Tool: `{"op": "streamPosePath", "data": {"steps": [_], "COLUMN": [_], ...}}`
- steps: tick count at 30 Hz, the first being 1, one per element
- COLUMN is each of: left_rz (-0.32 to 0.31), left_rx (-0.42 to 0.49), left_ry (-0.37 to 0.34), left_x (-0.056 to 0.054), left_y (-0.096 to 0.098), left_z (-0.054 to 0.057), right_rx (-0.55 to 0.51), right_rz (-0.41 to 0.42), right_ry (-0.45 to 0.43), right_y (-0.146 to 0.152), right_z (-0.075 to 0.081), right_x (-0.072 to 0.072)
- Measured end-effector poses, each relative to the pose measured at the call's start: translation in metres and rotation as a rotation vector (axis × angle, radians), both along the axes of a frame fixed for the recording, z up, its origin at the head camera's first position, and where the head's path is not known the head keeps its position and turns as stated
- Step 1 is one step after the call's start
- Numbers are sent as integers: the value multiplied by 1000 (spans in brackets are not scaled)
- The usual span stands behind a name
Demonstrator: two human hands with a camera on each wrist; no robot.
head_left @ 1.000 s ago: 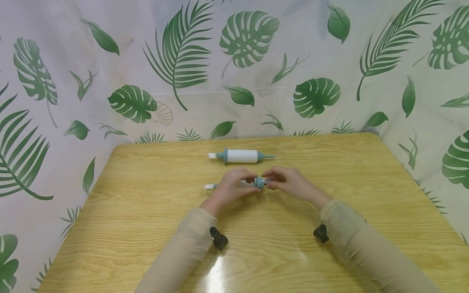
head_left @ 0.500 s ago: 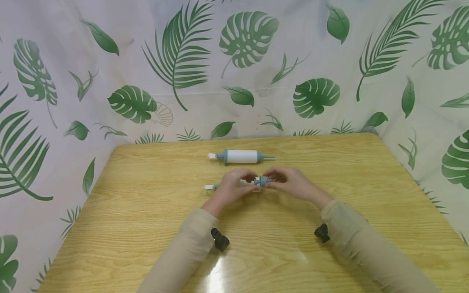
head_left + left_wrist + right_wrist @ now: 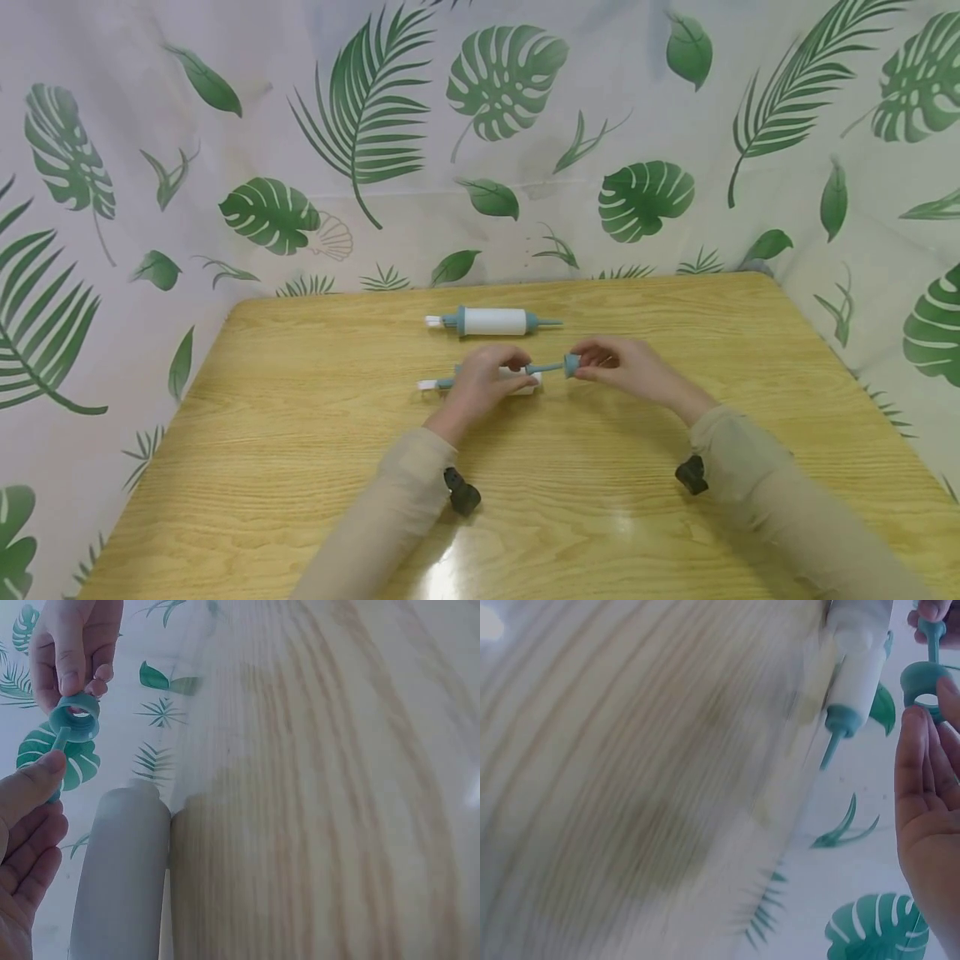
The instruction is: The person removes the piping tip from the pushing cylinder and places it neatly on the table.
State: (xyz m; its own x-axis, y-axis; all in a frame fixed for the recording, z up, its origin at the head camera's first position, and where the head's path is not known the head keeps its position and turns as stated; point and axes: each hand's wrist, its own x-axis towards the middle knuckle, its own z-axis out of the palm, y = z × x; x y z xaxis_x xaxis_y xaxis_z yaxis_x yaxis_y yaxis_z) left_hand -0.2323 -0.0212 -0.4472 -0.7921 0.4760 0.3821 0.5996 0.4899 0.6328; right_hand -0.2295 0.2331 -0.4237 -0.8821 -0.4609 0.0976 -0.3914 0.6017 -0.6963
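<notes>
My left hand [image 3: 487,379] pinches a slim teal nozzle [image 3: 546,367] above the table, its thin end pointing right. Between thumb and fingers, my right hand [image 3: 622,367] pinches a teal ring cap [image 3: 571,365] by its edge. In the left wrist view the ring cap [image 3: 73,718] shows its threaded inside, and the nozzle's thin end lies at its opening. On the table below my left hand lies a white syringe barrel [image 3: 528,385], partly hidden, with a teal plunger and white handle [image 3: 427,385] at its left. The barrel [image 3: 124,877] fills the lower left wrist view.
Behind the hands, a complete white and teal syringe [image 3: 495,322] lies parallel to the table's back edge. The wood-grained table [image 3: 300,458] meets a leaf-printed cloth [image 3: 412,242] at the back and sides.
My right hand has moved right with the ring cap, drawing it along the nozzle to its thin end. My left hand has stayed nearly in place, still pinching the nozzle.
</notes>
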Motion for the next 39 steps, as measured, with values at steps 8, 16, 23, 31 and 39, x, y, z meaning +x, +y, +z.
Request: {"op": "streamPosePath", "data": {"steps": [8, 16, 23, 31, 39], "left_rz": [25, 40, 36, 5, 21], "left_rx": [-37, -189, -281, -384, -490], "left_ry": [2, 30, 56, 126, 198], "left_x": [-3, -7, -13, -16, -17], "left_y": [14, 34, 50, 60, 67], "left_z": [3, 4, 0, -1, -6], "right_rx": [26, 55, 95, 127, 161], "right_rz": [-59, -48, -14, -5, 5], "right_ry": [-22, -25, 20, 21, -2], "right_y": [24, 34, 37, 42, 43], "right_z": [-1, -3, -8, -17, -20], "right_x": [-2, -4, -6, -10, -11]}}
